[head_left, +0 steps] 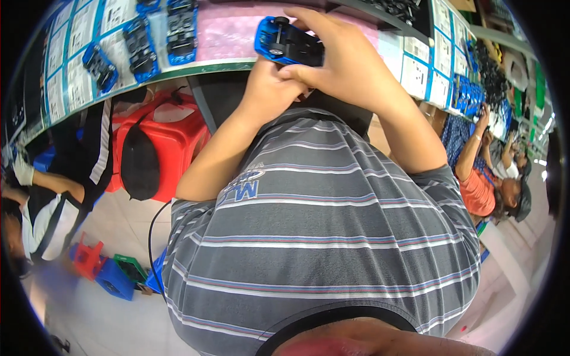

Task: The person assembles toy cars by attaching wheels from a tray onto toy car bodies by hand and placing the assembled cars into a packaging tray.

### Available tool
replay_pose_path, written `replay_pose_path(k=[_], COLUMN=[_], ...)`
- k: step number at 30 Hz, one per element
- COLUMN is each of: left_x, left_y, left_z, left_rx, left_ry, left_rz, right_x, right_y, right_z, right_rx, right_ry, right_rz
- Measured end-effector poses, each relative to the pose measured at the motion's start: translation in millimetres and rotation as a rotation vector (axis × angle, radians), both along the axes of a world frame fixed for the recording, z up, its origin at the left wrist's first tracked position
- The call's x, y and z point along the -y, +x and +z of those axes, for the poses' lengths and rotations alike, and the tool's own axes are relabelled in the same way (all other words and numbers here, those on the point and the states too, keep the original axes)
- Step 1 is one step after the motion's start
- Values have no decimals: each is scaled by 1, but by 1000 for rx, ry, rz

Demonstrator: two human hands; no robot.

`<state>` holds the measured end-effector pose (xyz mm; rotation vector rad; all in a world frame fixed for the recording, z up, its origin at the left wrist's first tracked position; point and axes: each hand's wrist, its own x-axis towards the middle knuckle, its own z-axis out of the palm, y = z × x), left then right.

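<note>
Between my two hands is a blue toy car [297, 48], turned with its black underside and small wheels toward me, above the near edge of the bench. My right hand [339, 54] wraps round the car's right end, its thumb along the near side. Below the car, my left hand [274, 83] is closed against its near side; most of those fingers are hidden by the car and the right hand. A pink padded mat [228, 32] lies on the bench behind the car.
Several more blue toy cars [141, 50] rest underside up on the bench at the left. A black tray [401, 12] of dark parts is at the back right. Red stools [178, 133] stand under the left side. Co-workers sit at the far left and the right [477, 190].
</note>
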<state>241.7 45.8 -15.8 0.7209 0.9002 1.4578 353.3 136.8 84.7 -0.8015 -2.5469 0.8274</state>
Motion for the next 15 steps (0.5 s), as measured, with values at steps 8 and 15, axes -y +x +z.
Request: replay_pose_path(k=[8, 15], left_x=[50, 48], left_y=[-59, -115], left_z=[10, -17], left_rx=[-608, -448], left_ry=[-7, -379], left_rz=[627, 960], right_x=[-16, -32], right_y=[-45, -116], right_z=[59, 69], right_rx=[116, 76], right_ry=[-94, 69], right_rz=[-61, 50])
